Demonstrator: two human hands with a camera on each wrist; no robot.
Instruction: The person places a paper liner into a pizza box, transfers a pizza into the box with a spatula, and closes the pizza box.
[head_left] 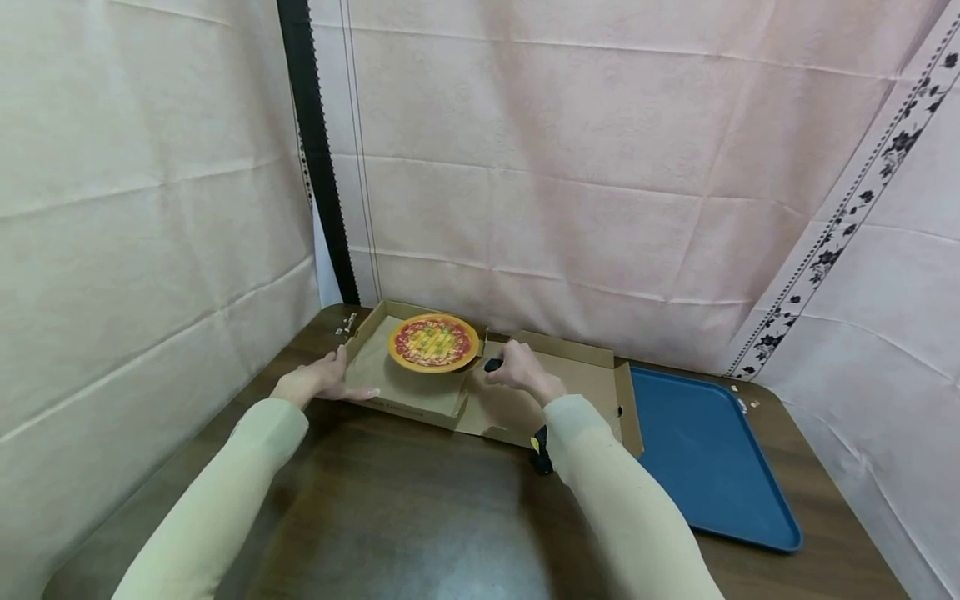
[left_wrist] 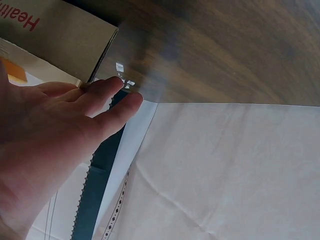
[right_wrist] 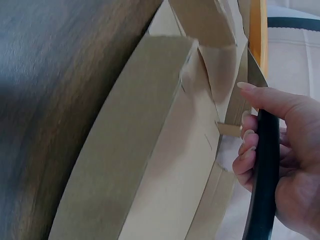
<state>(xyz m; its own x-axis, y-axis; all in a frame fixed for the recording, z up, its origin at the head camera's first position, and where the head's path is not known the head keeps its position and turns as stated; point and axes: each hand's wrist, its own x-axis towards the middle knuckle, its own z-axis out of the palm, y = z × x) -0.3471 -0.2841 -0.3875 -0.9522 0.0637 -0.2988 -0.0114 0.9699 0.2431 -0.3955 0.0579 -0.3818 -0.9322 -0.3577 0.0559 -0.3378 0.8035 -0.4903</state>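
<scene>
In the head view, a pizza (head_left: 433, 343) with a yellow-orange rim sits over the left half of an opened cardboard pizza box (head_left: 551, 408). My right hand (head_left: 521, 371) grips the black handle (right_wrist: 265, 170) of what looks like a spatula. Its metal blade (right_wrist: 256, 75) meets the pizza's orange edge in the right wrist view; the rest of the blade is hidden. At the box's front left corner is my left hand (head_left: 318, 379), fingers extended along the side and thumb spread along the front.
A blue tray (head_left: 705, 450) lies to the right of the box on the dark wooden table (head_left: 405, 508). Cloth curtains (head_left: 555, 167) stand close behind and at both sides. A small black item with a yellow spot (head_left: 542, 452) shows beside my right sleeve.
</scene>
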